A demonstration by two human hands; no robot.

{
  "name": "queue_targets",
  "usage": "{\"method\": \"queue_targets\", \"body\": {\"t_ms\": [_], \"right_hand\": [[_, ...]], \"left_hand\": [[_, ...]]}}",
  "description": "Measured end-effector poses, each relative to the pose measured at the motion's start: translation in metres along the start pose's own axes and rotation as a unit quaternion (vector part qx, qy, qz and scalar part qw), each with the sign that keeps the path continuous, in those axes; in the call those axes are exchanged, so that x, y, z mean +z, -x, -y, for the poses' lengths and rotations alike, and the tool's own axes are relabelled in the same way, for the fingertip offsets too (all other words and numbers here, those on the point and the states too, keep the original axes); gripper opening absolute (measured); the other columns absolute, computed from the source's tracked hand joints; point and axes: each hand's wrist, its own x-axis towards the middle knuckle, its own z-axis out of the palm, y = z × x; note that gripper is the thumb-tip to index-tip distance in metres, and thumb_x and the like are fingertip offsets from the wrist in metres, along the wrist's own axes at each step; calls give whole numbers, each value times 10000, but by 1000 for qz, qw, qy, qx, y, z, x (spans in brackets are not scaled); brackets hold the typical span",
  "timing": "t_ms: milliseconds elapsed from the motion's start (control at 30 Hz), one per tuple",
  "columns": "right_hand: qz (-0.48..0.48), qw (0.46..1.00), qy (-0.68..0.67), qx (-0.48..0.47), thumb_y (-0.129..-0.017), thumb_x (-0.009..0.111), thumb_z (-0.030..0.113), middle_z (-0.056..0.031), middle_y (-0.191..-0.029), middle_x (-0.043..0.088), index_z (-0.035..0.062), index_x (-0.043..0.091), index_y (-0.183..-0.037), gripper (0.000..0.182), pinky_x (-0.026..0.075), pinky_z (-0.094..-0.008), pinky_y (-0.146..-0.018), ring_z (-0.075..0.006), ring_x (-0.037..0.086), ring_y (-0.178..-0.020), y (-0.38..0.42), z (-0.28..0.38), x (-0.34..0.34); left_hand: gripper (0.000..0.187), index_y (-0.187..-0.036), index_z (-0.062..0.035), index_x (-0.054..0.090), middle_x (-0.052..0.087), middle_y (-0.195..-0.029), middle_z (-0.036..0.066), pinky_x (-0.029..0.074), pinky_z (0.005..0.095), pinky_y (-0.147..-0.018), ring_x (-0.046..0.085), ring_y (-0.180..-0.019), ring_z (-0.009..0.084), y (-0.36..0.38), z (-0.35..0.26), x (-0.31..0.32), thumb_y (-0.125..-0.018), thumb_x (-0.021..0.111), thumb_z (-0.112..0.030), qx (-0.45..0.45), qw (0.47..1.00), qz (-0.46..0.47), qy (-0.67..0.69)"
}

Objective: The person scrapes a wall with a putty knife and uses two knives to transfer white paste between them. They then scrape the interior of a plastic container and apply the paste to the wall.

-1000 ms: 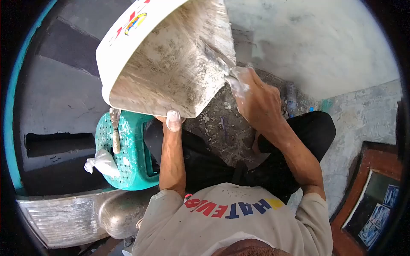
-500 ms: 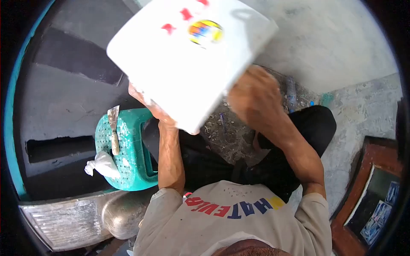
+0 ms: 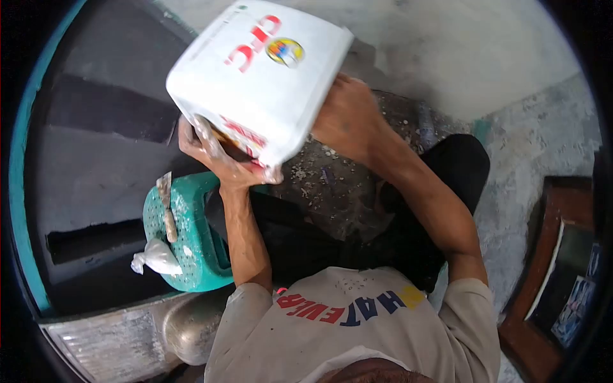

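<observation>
A white square tub (image 3: 255, 76) with red lettering and a round yellow logo is raised in front of me, tilted on its side. My left hand (image 3: 220, 153) grips it from the lower left, its fingers smeared with white paste. At the tub's right edge is my right hand (image 3: 348, 118), closed, its fingertips hidden behind the rim. Whatever it may hold is out of sight, and so is the tub's inside.
On the left a green plastic stool (image 3: 207, 255) carries a scraper (image 3: 166, 207) and a knotted white plastic bag (image 3: 158, 256). Debris litters the floor (image 3: 325, 185). A plastered wall (image 3: 485, 57) rises ahead; a brown wooden frame (image 3: 533, 274) stands at right.
The tub has shifted left and turned, so its lettered faces show more clearly. My right hand has moved left and up along with the tub's edge, its fingertips passing behind the rim.
</observation>
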Motion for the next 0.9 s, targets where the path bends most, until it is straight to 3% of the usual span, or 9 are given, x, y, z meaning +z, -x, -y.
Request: {"method": "queue_targets", "body": {"t_ms": [100, 133, 267, 333, 433, 567, 633, 800, 900], "right_hand": [[-186, 968, -162, 41, -753, 732, 89, -145, -1155, 717, 19, 703, -930, 193, 584, -479, -884, -345, 687, -1091, 5, 11, 9], [-151, 952, -265, 11, -753, 723, 74, -159, -1158, 713, 14, 697, -924, 184, 593, -489, -832, -331, 702, -1040, 11, 5, 12], [15, 998, -58, -15, -869, 699, 114, -197, -1127, 714, 0, 685, -929, 129, 584, -465, -757, -305, 726, -933, 41, -12, 3], [252, 948, -87, 174, -980, 618, 93, -198, -1149, 693, -24, 701, -1142, 216, 555, -430, -879, -383, 700, -986, 40, -15, -18], [135, 920, -261, 260, -995, 628, 110, -217, -1206, 690, 19, 681, -1148, 186, 569, -426, -835, -316, 707, -1022, 39, -29, -13], [22, 948, -247, 198, -1001, 633, 77, -200, -1208, 661, 39, 641, -1279, 281, 563, -435, -881, -329, 691, -1068, 46, -33, -9], [-60, 925, -285, 244, -977, 666, 40, -195, -1202, 636, 41, 617, -1320, 346, 561, -439, -897, -351, 683, -1062, 27, 3, -15], [-13, 997, -62, 44, -901, 721, 15, -185, -1169, 610, 37, 603, -1431, 544, 570, -450, -823, -336, 648, -998, 30, 37, 28], [7, 998, -59, 22, -879, 723, 1, -179, -1202, 602, 25, 591, -1461, 597, 574, -429, -814, -329, 634, -1037, 41, 40, 39]], "left_hand": [[1321, -1680, -88, 186, 298, -1502, 321, 380, 636, -1077, 346, -1419, 494, 8, 1, 10, -748, 597, -929, 64, 998, -9, 1], [1326, -1679, -84, 189, 301, -1502, 323, 381, 637, -1076, 352, -1414, 491, 8, -5, 6, -747, 593, -936, 29, 1000, -2, -3], [1258, -1687, -72, 129, 273, -1536, 332, 347, 668, -1109, 295, -1458, 488, -3, 12, -17, -816, 624, -832, 0, 994, -35, -101], [1210, -1686, -58, 118, 253, -1559, 324, 326, 680, -1143, 236, -1492, 491, -9, 28, -22, -848, 651, -748, 6, 987, -90, -136], [1148, -1667, 10, 115, 144, -1680, 279, 251, 574, -1241, 245, -1530, 409, -15, 15, -13, -858, 710, -547, -261, 945, -187, 68], [899, -1655, -1, 157, 326, -1603, 211, 346, 463, -1218, 393, -1466, 306, -20, 15, -8, -955, 616, -330, -426, 805, -251, 327], [916, -1659, 67, 106, 235, -1681, 238, 244, 440, -1254, 336, -1506, 312, -16, 12, 0, -975, 628, -248, -431, 780, -275, 362], [989, -1651, 59, 134, 273, -1650, 235, 252, 472, -1241, 349, -1483, 326, -20, -2, 5, -930, 644, -385, -403, 800, -288, 338], [1039, -1623, 68, 177, 331, -1594, 226, 274, 482, -1225, 369, -1456, 331, -20, 3, -5, -880, 662, -472, -368, 828, -297, 301]]}}
